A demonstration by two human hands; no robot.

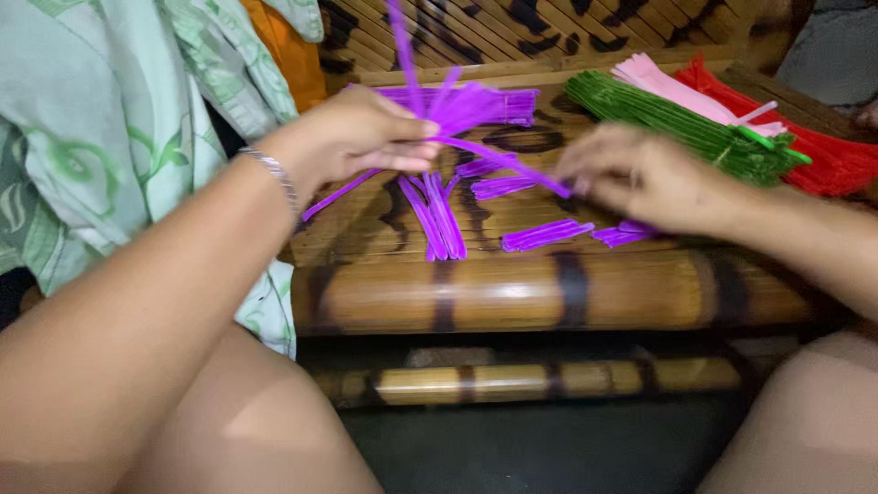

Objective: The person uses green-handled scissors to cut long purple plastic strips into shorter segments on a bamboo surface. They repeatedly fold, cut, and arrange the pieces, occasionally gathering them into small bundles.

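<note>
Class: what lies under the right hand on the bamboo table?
Short purple pieces stick out from under the right hand, lying on the bamboo table. How many more the hand covers cannot be seen.

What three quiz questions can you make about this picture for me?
1. True or false: the left hand holds purple stems.
2. Which bundle lies beside the green bundle? A. pink bundle B. blue C. yellow
3. What do the cut purple pieces rest on?

Key: 1. true. 2. A. 3. The bamboo table, near the right hand.
</note>
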